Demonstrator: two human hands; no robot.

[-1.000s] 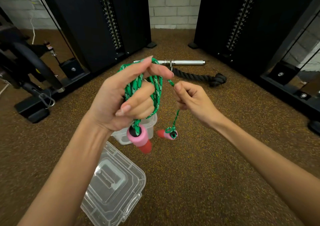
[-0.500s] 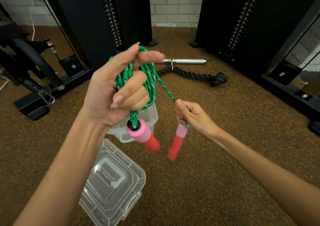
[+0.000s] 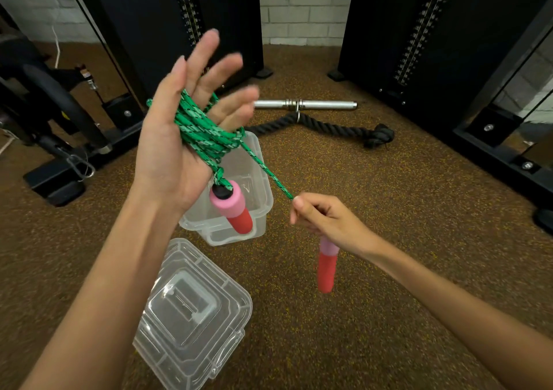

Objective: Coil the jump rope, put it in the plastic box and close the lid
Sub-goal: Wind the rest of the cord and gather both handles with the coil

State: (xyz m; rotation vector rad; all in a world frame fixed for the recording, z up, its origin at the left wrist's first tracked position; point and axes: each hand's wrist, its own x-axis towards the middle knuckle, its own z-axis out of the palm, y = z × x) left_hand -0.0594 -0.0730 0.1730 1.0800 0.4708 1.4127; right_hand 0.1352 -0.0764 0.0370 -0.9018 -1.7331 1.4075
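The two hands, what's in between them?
In the head view, a taut stretch of green rope runs from the coil on the left hand to the right hand.

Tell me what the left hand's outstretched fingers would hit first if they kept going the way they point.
Likely the black weight machine: the left hand has its fingers spread up and away toward it, with nothing visible between. Depth is unclear from this view.

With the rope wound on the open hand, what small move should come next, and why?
Probably bring the right hand up to lay the last straight run of green rope over the coil on the left hand, whose fingers are spread. That run is the only uncoiled part; the plastic box stands open below, its lid off on the floor.
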